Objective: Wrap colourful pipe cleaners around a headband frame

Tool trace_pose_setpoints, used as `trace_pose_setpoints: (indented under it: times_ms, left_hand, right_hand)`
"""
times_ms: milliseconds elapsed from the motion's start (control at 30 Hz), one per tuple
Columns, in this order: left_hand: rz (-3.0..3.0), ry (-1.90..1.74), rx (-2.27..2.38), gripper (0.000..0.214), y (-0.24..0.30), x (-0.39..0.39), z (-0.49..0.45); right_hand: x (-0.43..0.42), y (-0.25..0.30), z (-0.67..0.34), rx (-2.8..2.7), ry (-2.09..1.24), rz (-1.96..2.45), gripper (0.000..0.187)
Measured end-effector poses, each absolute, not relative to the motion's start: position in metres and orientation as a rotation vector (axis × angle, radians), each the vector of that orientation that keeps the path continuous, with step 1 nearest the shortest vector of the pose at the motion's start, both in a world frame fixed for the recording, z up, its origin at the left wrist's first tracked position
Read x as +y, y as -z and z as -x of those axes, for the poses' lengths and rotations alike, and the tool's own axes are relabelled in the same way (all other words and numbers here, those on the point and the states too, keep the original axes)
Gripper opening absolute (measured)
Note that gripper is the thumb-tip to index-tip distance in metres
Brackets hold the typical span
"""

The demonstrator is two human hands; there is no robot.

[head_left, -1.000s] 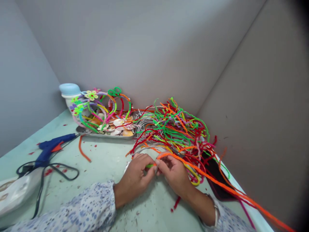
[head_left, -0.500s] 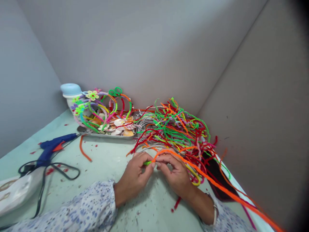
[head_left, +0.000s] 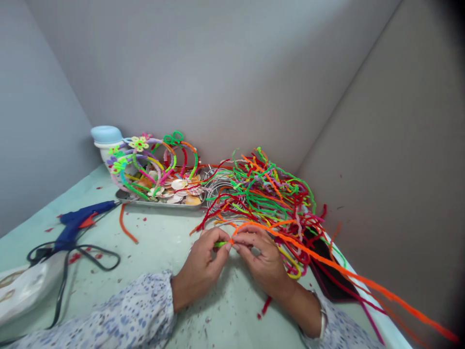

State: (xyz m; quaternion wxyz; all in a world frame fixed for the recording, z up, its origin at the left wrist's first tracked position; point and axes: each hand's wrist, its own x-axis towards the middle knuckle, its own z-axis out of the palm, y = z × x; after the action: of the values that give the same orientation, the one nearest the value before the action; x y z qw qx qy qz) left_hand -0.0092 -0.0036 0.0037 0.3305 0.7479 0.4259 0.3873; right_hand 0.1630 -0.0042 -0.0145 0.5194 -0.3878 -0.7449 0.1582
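Close together over the near middle of the table, my two hands meet at their fingertips. A short light-green fuzzy length [head_left: 220,244] is pinched in my left hand [head_left: 203,261], mostly hidden by the fingers. Where the fingertips meet, an orange pipe cleaner [head_left: 327,260] touches the green part. My right hand [head_left: 267,266] pinches this orange pipe cleaner near that end. From there it arches over the right knuckles, and its long tail runs out to the lower right. What lies between the right thumb and forefinger is partly hidden.
Behind my hands lies a tangled heap of pipe cleaners [head_left: 269,184] with wire hoops [head_left: 221,186]. Wrapped headbands [head_left: 174,155] rest on a metal tray [head_left: 163,205] of shells. A blue glue gun [head_left: 78,220] with its cord is at left. A dark flat object [head_left: 332,278] sits right.
The orange tail has swung up and to the right. My fingertips have shifted slightly at the join, while both hands stay in nearly the same place.
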Motion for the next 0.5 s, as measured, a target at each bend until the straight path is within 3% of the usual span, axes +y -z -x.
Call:
trace_pose_setpoints:
  times_ms: [500]
  left_hand:
    - [-1.986,-1.032,1.100,0.016,-0.0023,-0.0044,0.0093]
  right_hand:
    - [-0.0055,0.0115,-0.1634,-1.803,-0.452,0.970,0.016]
